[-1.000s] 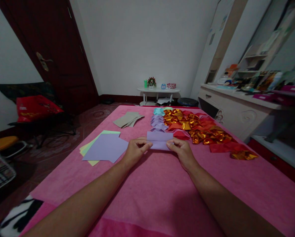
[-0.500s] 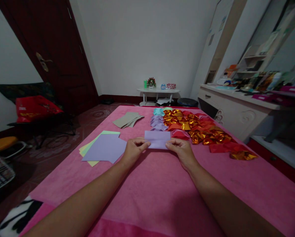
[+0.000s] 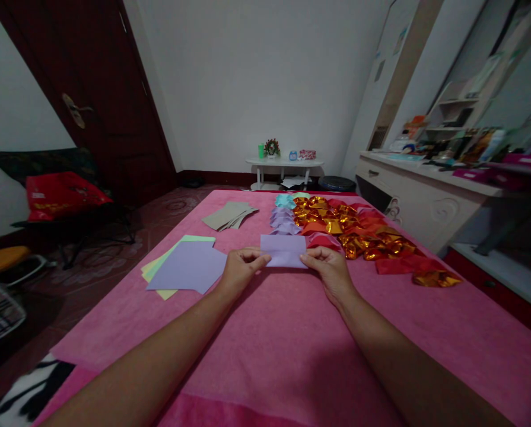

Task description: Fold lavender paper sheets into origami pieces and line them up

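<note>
The strip of purple paper (image 3: 283,251) lies between the person's two hands, held over the pink cloth (image 3: 265,350). The left hand (image 3: 242,270) pinches its left end between thumb and fingers, and the right hand (image 3: 331,271) pinches its right end the same way; the hands are apart, with the paper spanning the gap. Just beside the left wrist lie loose purple sheets (image 3: 185,267), with green and yellow ones showing beneath, and farther off is a fanned pile of grey sheets (image 3: 229,214). Just beyond the strip's far edge, folded purple pieces (image 3: 285,222) stand in a row, next to crinkled gold pieces (image 3: 318,212) and red pieces (image 3: 392,265) that spread to the right. On a chair at the far left sits a red bag (image 3: 64,194), its contents hidden; bottles (image 3: 481,145) crowd the dresser (image 3: 429,193) at right
</note>
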`<state>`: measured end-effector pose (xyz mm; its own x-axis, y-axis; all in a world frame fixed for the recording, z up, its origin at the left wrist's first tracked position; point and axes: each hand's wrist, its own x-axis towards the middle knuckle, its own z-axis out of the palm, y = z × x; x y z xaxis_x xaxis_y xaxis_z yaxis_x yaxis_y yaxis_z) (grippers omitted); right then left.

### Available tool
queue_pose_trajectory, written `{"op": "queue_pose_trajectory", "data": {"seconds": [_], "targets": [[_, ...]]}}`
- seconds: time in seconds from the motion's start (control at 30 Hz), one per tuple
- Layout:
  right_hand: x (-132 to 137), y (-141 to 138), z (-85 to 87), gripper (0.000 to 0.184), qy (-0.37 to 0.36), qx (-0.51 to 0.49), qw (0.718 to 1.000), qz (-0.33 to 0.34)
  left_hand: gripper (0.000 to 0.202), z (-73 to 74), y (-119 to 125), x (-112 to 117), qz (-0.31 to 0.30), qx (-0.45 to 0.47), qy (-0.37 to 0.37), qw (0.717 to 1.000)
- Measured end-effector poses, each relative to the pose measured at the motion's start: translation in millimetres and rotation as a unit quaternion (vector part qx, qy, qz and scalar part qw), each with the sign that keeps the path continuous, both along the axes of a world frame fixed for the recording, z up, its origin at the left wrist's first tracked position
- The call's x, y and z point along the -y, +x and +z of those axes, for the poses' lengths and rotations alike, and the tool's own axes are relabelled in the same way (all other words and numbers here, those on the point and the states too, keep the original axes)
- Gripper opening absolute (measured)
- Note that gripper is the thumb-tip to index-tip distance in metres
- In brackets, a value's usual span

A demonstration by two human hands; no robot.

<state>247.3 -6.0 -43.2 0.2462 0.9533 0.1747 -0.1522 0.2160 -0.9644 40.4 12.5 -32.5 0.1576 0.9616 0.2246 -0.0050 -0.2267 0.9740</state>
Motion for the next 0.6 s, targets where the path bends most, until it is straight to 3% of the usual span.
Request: {"op": "queue_pose_trajectory", "data": {"seconds": [0.6], "targets": [[1.3,2.0,2.4,0.022,-0.007,0.028,0.999,-0.032,0.026,0.4,-2.6,-1.3,0.037,0.006,-0.022,0.999]]}}
